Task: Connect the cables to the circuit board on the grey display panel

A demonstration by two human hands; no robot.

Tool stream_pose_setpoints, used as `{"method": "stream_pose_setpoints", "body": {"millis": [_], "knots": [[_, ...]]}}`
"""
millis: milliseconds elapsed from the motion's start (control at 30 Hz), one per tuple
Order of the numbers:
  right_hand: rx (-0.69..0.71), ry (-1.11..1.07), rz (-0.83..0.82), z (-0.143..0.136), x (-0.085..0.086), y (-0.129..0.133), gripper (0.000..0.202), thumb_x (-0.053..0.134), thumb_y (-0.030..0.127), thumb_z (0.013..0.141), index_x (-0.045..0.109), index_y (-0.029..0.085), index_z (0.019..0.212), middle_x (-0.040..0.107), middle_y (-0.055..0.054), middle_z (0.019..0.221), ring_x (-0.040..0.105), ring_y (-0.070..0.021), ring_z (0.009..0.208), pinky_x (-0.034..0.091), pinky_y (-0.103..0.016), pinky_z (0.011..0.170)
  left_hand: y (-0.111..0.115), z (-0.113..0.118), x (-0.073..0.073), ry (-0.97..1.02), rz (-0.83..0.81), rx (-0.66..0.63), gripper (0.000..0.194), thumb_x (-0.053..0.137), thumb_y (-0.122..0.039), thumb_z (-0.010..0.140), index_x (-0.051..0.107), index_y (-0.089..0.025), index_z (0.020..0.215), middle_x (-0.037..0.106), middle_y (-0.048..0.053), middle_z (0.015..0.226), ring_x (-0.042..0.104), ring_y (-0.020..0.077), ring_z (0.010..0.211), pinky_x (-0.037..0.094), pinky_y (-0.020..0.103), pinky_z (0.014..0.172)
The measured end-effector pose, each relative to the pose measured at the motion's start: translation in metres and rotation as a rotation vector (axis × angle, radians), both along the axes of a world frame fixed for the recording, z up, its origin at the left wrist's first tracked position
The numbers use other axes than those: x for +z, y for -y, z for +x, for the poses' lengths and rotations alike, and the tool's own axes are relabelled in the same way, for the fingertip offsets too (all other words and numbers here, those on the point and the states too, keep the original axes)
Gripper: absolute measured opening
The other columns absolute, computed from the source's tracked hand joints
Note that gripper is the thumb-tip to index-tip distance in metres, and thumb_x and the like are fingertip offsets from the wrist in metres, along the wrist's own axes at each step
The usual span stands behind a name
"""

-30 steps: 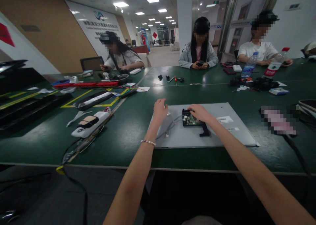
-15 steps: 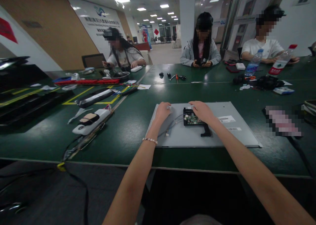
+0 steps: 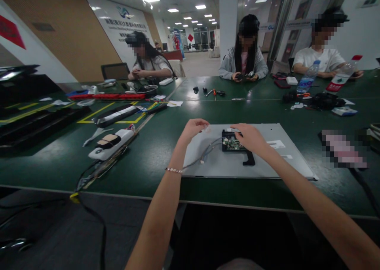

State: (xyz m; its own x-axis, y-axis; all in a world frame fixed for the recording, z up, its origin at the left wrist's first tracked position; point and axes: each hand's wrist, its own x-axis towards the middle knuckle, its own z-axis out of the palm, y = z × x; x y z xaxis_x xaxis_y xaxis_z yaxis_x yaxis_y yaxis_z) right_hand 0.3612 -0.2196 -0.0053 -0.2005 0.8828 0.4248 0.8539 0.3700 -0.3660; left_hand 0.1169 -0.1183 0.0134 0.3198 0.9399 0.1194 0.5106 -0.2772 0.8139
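Observation:
A flat grey metal-backed panel (image 3: 204, 169) lies on the table before me. On it sits a green circuit board (image 3: 233, 143) in a black frame, with grey cables (image 3: 209, 148) running off to the left. Above the panel's far left edge, my left hand (image 3: 192, 130) pinches a small whitish, see-through scrap (image 3: 207, 129) too blurred to name. My right hand (image 3: 252, 139) rests over the board's right side, fingers stretched towards its far edge and thumb apart. The hand hides part of the board, and I see nothing held in it.
Left of the panel lies a white device with a strapped tan pad (image 3: 111, 143). Small tools (image 3: 214, 93) lie farther back. A phone-like object (image 3: 341, 149) with a cable is at right, behind it bottles (image 3: 308, 78). Several people sit across the table (image 3: 142, 159).
My left hand has lifted slightly off the panel's far left edge with the whitish scrap at its fingertips. My right hand has shifted a little over the board. The view has turned slightly.

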Motion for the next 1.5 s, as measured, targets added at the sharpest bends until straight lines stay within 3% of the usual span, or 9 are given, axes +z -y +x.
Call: {"method": "stream_pose_setpoints", "body": {"millis": [133,300,500,833,1133,1500], "knots": [[0.049,-0.025,-0.005,-0.014,-0.008,0.021,0.042,0.043,0.017,0.093,0.057,0.019,0.132,0.063,-0.011,0.130,0.058,-0.0247,0.119,0.046,-0.042,0.102,0.006,0.004,0.003,-0.088,-0.111,-0.116,0.025,0.057,-0.015,0.068,0.074,-0.016,0.086,0.072,0.003,0.083,0.062,0.0131,0.075,0.047,0.021,0.063],[0.173,-0.004,0.053,-0.034,-0.015,0.032,0.046,0.049,0.017,0.091,0.052,0.017,0.137,0.056,-0.012,0.137,0.051,-0.0245,0.127,0.041,-0.043,0.108,0.005,0.008,-0.005,-0.265,-0.130,-0.172,0.027,0.057,-0.010,0.064,0.075,-0.016,0.082,0.071,0.003,0.077,0.060,0.0130,0.067,0.046,0.022,0.059],[0.330,0.108,0.092,-0.047,-0.022,0.032,0.038,0.054,0.010,0.088,0.063,0.019,0.123,0.063,-0.011,0.127,0.053,-0.0236,0.122,0.042,-0.044,0.105,0.004,0.007,-0.009,-0.339,-0.094,-0.169,0.027,0.057,-0.008,0.061,0.076,-0.016,0.078,0.069,0.001,0.069,0.057,0.0117,0.059,0.045,0.022,0.057],[0.264,0.249,0.128,-0.052,-0.020,0.030,0.022,0.053,0.011,0.093,0.072,0.019,0.100,0.071,-0.009,0.107,0.060,-0.0238,0.107,0.046,-0.039,0.094,0.010,0.011,-0.003,-0.289,-0.195,-0.199,0.025,0.058,-0.008,0.060,0.076,-0.017,0.076,0.069,0.001,0.068,0.058,0.0138,0.062,0.045,0.023,0.057],[0.246,0.237,0.121,-0.053,-0.019,0.032,0.022,0.051,0.010,0.094,0.070,0.017,0.103,0.071,-0.009,0.103,0.061,-0.0237,0.102,0.046,-0.037,0.091,0.011,0.004,0.008,-0.222,-0.255,-0.233,0.024,0.061,-0.015,0.064,0.075,-0.017,0.084,0.073,0.004,0.084,0.062,0.0141,0.073,0.045,0.021,0.058],[0.269,0.205,0.155,-0.055,-0.023,0.033,0.024,0.054,0.008,0.091,0.069,0.016,0.108,0.070,-0.009,0.107,0.060,-0.0219,0.101,0.047,-0.035,0.091,0.005,-0.001,0.003,-0.260,-0.308,-0.232,0.031,0.060,-0.019,0.062,0.074,-0.017,0.090,0.073,0.004,0.087,0.062,0.0149,0.076,0.042,0.021,0.058]]}}
